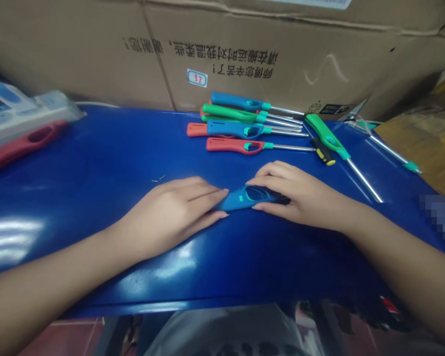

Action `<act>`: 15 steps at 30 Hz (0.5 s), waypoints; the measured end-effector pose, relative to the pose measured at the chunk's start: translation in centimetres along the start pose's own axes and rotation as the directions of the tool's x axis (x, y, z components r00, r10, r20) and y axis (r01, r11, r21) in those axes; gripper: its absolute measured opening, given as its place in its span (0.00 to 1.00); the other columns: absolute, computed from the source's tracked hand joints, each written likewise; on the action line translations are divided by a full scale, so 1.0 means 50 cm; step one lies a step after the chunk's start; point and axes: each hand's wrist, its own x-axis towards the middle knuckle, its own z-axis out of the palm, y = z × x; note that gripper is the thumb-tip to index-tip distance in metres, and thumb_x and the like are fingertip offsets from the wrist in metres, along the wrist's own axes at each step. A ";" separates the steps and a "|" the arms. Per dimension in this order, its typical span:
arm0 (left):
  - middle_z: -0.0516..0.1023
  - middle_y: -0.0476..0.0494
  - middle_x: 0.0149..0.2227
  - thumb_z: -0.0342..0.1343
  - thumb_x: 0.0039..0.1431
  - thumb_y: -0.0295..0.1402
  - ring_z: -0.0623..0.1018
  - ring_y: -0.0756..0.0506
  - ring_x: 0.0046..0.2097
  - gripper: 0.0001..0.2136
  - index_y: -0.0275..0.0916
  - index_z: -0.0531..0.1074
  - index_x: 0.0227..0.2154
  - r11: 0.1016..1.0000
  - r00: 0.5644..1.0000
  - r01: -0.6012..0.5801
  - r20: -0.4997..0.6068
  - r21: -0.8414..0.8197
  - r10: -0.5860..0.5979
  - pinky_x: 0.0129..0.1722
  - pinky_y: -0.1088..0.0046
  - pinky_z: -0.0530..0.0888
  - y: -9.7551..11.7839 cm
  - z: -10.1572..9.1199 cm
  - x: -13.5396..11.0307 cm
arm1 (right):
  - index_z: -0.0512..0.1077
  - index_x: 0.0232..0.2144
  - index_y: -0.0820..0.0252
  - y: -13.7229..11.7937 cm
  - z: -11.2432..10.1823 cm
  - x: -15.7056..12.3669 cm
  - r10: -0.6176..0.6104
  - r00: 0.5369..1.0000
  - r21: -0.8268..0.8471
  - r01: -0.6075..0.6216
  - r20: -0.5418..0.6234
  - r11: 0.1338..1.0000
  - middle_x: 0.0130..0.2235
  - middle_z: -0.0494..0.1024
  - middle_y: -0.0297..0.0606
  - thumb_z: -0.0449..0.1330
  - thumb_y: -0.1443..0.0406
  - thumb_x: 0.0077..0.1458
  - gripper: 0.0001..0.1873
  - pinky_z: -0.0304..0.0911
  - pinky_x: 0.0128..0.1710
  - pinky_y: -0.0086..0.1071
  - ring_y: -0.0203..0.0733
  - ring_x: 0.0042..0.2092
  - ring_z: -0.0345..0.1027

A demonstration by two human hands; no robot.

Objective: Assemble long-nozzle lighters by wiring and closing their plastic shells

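Note:
A blue plastic utility lighter body (248,198) with a teal patch and no metal nozzle lies on the table between my hands. My left hand (170,212) grips its near end between thumb and fingertips. My right hand (296,195) wraps its far end from the other side, and those fingers hide part of it. Two small screws (158,179) lie just beyond my left hand. Further back, several finished lighters lie side by side, among them a red one (233,145). A black-and-yellow screwdriver (323,151) rests on the table beside a green lighter (328,137).
The glossy blue table (96,168) has a front edge close to my body. A large cardboard box (222,49) stands along its back. A red lighter handle (22,148) and white packaging (22,111) sit at the far left, and another lighter's metal nozzle (393,153) lies at the right.

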 end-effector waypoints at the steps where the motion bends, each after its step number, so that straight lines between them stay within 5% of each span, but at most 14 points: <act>1: 0.85 0.36 0.45 0.58 0.73 0.37 0.84 0.38 0.45 0.16 0.30 0.77 0.54 1.000 1.000 0.013 0.009 -0.012 -0.013 0.45 0.60 0.82 0.001 0.003 0.001 | 0.74 0.55 0.59 0.001 0.000 -0.001 0.001 1.000 -0.005 -0.001 0.009 1.000 0.50 0.76 0.47 0.63 0.59 0.68 0.17 0.68 0.53 0.46 0.51 0.52 0.71; 7: 0.84 0.38 0.45 0.58 0.72 0.39 0.82 0.39 0.44 0.15 0.34 0.79 0.53 0.995 0.993 0.103 0.053 0.001 -0.103 0.43 0.60 0.81 0.003 0.006 0.004 | 0.74 0.56 0.57 -0.005 -0.004 -0.006 0.088 0.994 0.045 -0.090 0.058 0.995 0.51 0.75 0.45 0.62 0.60 0.69 0.16 0.71 0.49 0.41 0.47 0.48 0.73; 15: 0.84 0.41 0.45 0.56 0.73 0.40 0.82 0.40 0.43 0.14 0.38 0.80 0.52 0.988 0.986 0.139 0.081 0.063 -0.144 0.39 0.63 0.79 0.007 -0.017 0.004 | 0.75 0.54 0.59 -0.014 0.008 0.000 0.039 0.999 -0.063 -0.040 -0.012 0.997 0.48 0.77 0.44 0.62 0.59 0.68 0.15 0.71 0.44 0.39 0.47 0.46 0.74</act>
